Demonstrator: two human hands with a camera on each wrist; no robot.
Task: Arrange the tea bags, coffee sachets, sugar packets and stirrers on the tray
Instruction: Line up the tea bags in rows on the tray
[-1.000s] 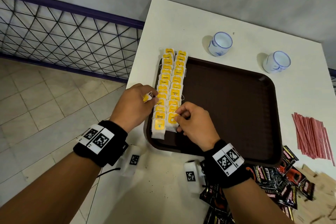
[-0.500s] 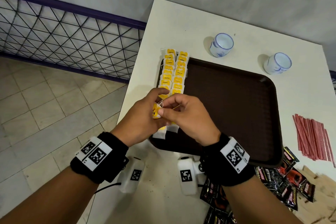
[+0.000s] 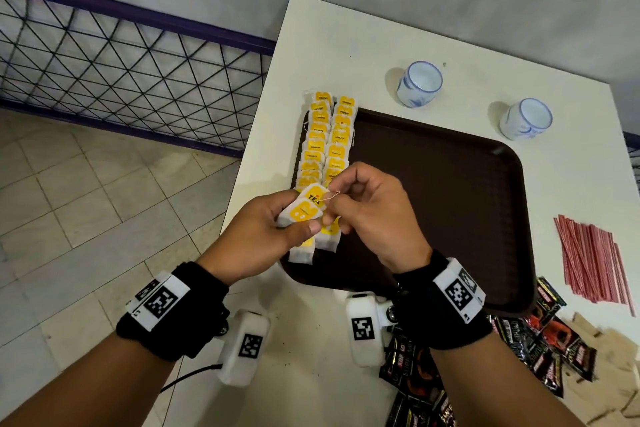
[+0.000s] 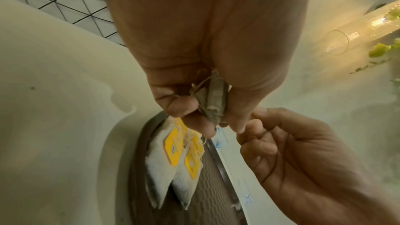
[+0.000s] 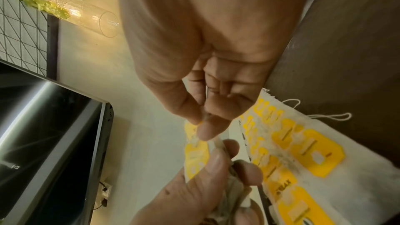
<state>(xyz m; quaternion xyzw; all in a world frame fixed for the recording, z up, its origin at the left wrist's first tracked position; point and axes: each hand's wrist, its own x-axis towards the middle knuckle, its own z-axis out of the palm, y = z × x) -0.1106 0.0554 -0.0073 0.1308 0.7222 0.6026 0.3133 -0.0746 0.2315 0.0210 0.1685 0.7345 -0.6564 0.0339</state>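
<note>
My left hand (image 3: 294,218) grips two white tea bags with yellow tags (image 3: 306,208) just above the near left corner of the dark brown tray (image 3: 450,204). My right hand (image 3: 332,203) meets it and pinches the thin string at the top bag's tag. In the left wrist view the held tea bags (image 4: 213,102) sit between thumb and fingers. The right wrist view shows the right hand (image 5: 205,126) pinching at the yellow tags (image 5: 194,156). Two rows of tea bags (image 3: 327,142) lie along the tray's left edge.
Red stirrers (image 3: 592,260) lie on the white table to the right of the tray. Black coffee sachets (image 3: 543,340) and brown sugar packets (image 3: 616,378) are piled at the near right. Two blue-and-white cups (image 3: 419,83) (image 3: 525,118) stand behind the tray. The table's left edge drops to the floor.
My right hand left the near end of the tea bag rows and came up to the left hand. Both hands now work on the held tea bags above the tray corner.
</note>
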